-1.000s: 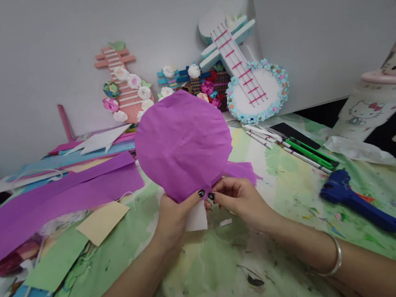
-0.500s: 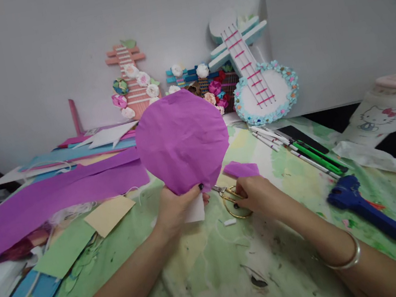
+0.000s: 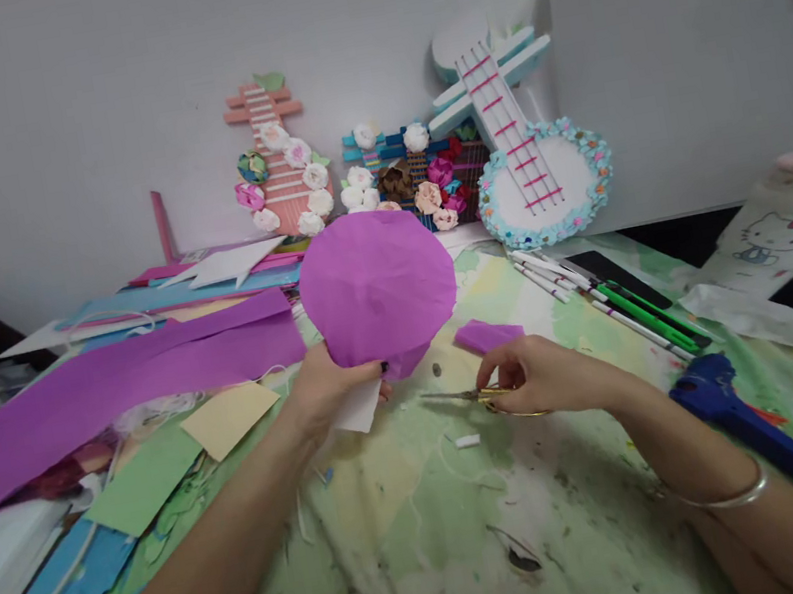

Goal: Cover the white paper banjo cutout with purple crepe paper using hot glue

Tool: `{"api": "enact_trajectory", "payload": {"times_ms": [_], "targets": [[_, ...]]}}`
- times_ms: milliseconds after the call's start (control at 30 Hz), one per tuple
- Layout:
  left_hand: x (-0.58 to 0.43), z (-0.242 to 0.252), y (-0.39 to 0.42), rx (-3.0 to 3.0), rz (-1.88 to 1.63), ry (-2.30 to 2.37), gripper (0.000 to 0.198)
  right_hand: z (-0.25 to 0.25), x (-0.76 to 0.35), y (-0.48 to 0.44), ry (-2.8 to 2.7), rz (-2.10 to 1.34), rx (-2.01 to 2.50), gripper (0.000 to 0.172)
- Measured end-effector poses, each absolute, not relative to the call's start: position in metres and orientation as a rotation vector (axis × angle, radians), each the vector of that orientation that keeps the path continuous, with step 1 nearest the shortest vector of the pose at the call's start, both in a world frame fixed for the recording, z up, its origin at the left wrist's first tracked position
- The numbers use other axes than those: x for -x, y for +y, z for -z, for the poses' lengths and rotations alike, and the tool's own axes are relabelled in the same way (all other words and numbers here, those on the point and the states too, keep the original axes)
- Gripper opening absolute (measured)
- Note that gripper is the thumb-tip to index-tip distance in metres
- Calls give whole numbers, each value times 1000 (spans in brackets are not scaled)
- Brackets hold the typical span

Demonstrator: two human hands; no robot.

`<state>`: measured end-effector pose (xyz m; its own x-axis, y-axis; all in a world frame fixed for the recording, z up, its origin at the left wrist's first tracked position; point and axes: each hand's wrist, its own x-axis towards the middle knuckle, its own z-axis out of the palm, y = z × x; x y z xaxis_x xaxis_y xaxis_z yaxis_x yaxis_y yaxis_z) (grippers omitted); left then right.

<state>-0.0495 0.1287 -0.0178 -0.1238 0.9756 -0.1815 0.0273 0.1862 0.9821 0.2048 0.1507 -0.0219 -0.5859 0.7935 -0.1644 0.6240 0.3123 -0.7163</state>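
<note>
A rounded purple paper piece [image 3: 377, 285] stands upright, pinched at its lower left edge by my left hand [image 3: 331, 384]. A white paper piece [image 3: 358, 407] sticks out below it by the same hand. In my right hand [image 3: 550, 373] is a small pair of gold-handled scissors [image 3: 463, 394], its tips pointing left toward the purple paper but apart from it. The blades look closed or nearly so. Just behind the right hand lies a small purple paper scrap [image 3: 488, 334]. A short white stub [image 3: 467, 441] rests on the cloth below the scissors.
Long purple paper [image 3: 114, 385], a green card [image 3: 143, 481] and a cream card [image 3: 232, 419] lie at left. Decorated instrument crafts [image 3: 528, 174] lean on the back wall. Markers [image 3: 541, 275], a green cutter [image 3: 647, 316] and a blue glue gun [image 3: 753, 430] lie at right.
My right hand has drawn the scissors to the right, away from the paper, and turned them to lie nearly level. The purple paper has dropped slightly in view.
</note>
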Motion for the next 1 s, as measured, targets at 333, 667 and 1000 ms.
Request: {"api": "enact_trajectory", "payload": {"times_ms": [333,667,1000], "targets": [[54,18,129,-1105,-978,1329,35,19,-208,157,-2046,-1626,1004,34],[52,20,128,-1105,-936,1301,36,22,-208,161,-1949,-1600,1143,38],[47,20,126,-1066,-918,1245,32,20,-206,158,-1889,-1653,1130,38]]}}
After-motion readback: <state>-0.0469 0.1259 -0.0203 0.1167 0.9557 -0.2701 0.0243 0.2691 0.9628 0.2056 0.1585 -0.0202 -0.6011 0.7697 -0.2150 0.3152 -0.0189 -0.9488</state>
